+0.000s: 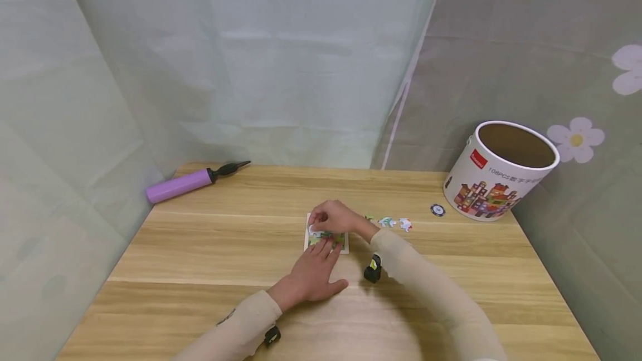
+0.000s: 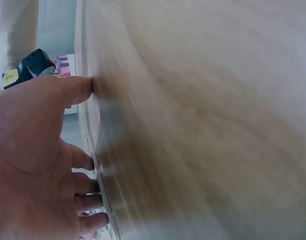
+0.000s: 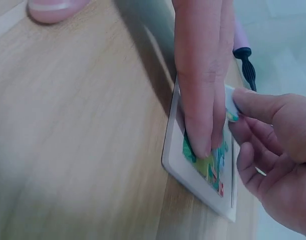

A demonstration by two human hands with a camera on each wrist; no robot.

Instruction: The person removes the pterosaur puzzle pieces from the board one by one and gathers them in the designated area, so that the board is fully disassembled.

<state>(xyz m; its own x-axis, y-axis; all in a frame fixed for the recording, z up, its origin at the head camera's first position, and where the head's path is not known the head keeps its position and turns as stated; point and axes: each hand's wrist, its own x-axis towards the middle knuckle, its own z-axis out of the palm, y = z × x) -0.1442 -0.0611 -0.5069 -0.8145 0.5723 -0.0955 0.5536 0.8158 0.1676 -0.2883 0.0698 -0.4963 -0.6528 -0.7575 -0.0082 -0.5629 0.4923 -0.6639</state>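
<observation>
A small jigsaw puzzle in a white frame [image 1: 306, 247] lies flat on the table, partly covered by both hands. My left hand [image 1: 313, 273] rests its straight fingers on the green puzzle picture [image 3: 205, 162], thumb spread out to the side on the table. Over the frame's far left corner, my right hand [image 1: 338, 219] pinches a puzzle piece [image 3: 232, 117] between thumb and fingers, with most of the piece hidden. In the left wrist view, the left fingertips [image 2: 95, 220] lie along the frame's edge. Several loose puzzle pieces [image 1: 387, 222] lie right of the frame, beyond the right wrist.
A round black-and-white chip [image 1: 438, 210] lies right of the loose pieces. Behind it, a large white bucket [image 1: 491, 183] with printed blocks stands at the table's back right. A purple hand pump [image 1: 180, 186] lies at the back left corner. Curtains hang behind the table [image 1: 225, 261].
</observation>
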